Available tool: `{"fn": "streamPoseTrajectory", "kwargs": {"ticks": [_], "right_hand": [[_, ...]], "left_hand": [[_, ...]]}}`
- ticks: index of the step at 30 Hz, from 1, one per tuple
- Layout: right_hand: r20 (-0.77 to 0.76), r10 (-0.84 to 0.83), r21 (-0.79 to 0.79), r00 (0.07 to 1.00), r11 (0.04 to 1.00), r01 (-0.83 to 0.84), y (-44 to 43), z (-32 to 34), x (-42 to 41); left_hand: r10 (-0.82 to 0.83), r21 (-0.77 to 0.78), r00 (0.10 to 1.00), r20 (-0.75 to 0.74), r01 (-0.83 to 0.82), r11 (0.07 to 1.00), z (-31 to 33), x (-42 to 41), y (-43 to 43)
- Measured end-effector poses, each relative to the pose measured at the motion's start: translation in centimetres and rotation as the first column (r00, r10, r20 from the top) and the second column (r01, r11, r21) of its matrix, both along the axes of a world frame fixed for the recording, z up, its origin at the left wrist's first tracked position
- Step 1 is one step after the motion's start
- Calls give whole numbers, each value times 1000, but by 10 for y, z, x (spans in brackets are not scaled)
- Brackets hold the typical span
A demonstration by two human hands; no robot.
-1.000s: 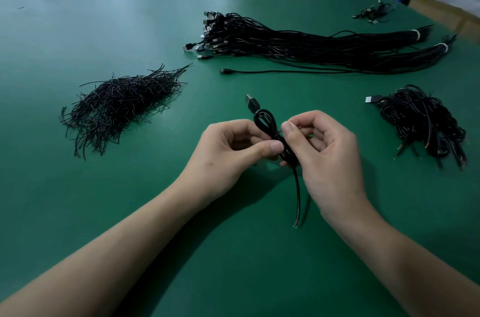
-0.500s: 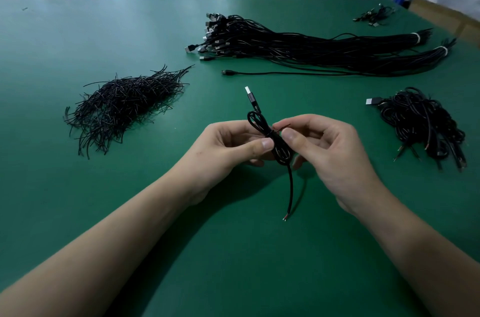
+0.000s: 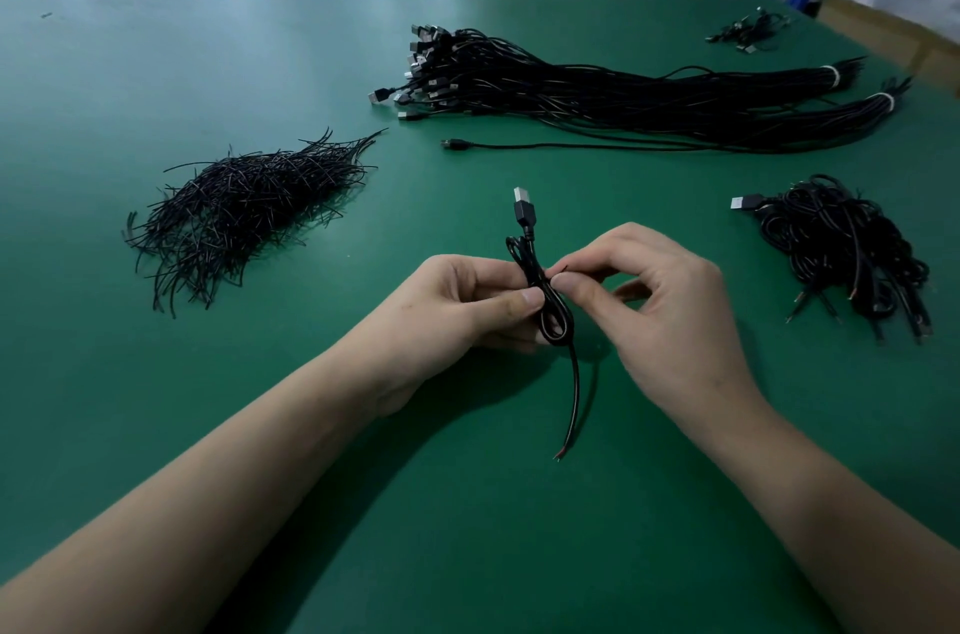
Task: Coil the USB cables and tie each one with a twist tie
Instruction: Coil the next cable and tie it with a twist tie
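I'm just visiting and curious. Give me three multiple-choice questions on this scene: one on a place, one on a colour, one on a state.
1. Where does the pile of twist ties lie, seen from the person?
A) to the left
B) to the right
C) in the person's lap

2. What colour is the table?
A) white
B) green
C) brown

3. How is the coiled cable right now?
A) lying untouched on the table
B) stretched out straight
C) pinched by the left hand and the right hand

Answers:
1 A, the pile sits on the table well to the left of both hands.
2 B, the top is green all over.
3 C, fingers of both hands meet on the coil, with its plug sticking up above them.
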State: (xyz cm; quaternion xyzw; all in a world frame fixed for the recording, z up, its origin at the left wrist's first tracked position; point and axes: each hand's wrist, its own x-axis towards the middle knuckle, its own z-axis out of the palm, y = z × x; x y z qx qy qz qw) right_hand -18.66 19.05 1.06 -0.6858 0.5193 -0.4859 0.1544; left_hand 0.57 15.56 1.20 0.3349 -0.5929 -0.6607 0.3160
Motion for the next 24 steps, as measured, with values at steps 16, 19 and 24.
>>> {"fn": "streamPoseTrajectory", "kwargs": {"ticks": [16, 19, 24], "right_hand": [[-9, 131, 183, 991, 975, -127, -2, -2, -1], [-64, 166, 204, 984, 967, -150, -1, -1, -2], [293, 191, 396, 937, 868, -300, -3, 1, -2]], "left_hand": [[-2, -160, 1000, 6, 3, 987, 1, -5, 2], [28, -275, 994, 102, 1, 961, -1, -2, 0], [165, -536, 965, 205, -30, 844, -2, -1, 0]]}}
